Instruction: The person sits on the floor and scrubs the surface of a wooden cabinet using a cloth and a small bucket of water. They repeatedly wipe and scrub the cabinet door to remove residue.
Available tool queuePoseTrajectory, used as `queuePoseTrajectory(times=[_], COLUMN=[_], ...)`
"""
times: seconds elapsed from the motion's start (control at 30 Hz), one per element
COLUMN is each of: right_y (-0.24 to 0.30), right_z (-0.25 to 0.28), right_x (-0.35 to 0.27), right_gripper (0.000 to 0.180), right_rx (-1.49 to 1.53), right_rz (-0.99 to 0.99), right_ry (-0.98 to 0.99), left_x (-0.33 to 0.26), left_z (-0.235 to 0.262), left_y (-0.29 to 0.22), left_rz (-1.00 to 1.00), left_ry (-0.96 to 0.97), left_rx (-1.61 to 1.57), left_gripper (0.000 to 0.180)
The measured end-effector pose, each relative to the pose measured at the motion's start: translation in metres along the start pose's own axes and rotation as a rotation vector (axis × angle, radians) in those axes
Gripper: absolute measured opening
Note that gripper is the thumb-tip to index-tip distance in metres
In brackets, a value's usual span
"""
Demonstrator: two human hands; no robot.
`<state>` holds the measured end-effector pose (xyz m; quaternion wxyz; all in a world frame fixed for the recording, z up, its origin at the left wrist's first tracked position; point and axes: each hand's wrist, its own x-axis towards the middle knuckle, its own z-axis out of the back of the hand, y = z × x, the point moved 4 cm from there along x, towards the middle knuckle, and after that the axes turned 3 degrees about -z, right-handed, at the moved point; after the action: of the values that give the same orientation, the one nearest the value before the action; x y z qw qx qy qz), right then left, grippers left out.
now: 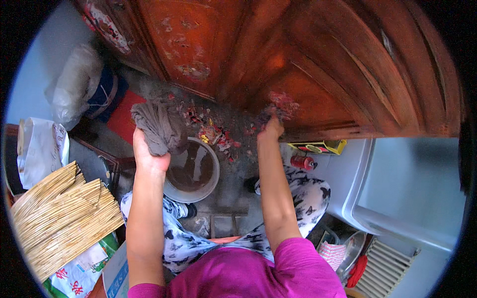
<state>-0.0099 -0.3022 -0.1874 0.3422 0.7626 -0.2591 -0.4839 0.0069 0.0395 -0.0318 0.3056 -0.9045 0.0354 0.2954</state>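
Observation:
My left hand (147,155) grips a bunched grey-brown wet cloth (158,126) and holds it above a grey bucket (214,175) of murky brown water. My right hand (271,130) reaches forward and pinches a small scrap of rag (278,105) against the lower edge of a red-brown carved wooden cabinet door (308,74). Both forearms come up from the lower edge over my black-and-white patterned trousers and magenta top.
Red and yellow debris (213,131) litters the grey floor by the cabinet. A stack of straw-coloured sticks (62,213) and white bags (39,146) lie left. A white appliance (412,188), a small red canister (302,162) and a white rack (390,263) sit right.

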Motion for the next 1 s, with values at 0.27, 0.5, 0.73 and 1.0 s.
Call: queuePoseTrajectory(times=[0.27, 0.5, 0.73, 1.0], right_y=[0.022, 0.063, -0.002, 0.035], right_z=[0.014, 0.009, 0.049, 0.011], right_x=[0.004, -0.048, 0.031, -0.024], right_gripper=[0.043, 0.042, 0.048, 0.042], right_rx=[-0.058, 0.018, -0.381, 0.058], right_rz=[0.497, 0.393, 0.478, -0.078], right_ry=[-0.025, -0.004, -0.231, -0.012], left_x=[-0.005, -0.003, 0.001, 0.0], left_z=[-0.016, 0.005, -0.006, -0.012], left_y=[0.008, 0.004, 0.018, 0.014], left_rz=[0.055, 0.089, 0.115, 0.107], left_ry=[0.005, 0.102, 0.13, 0.081], left_rx=[-0.006, 0.019, 0.013, 0.02], left_gripper=[0.038, 0.038, 0.037, 0.038])
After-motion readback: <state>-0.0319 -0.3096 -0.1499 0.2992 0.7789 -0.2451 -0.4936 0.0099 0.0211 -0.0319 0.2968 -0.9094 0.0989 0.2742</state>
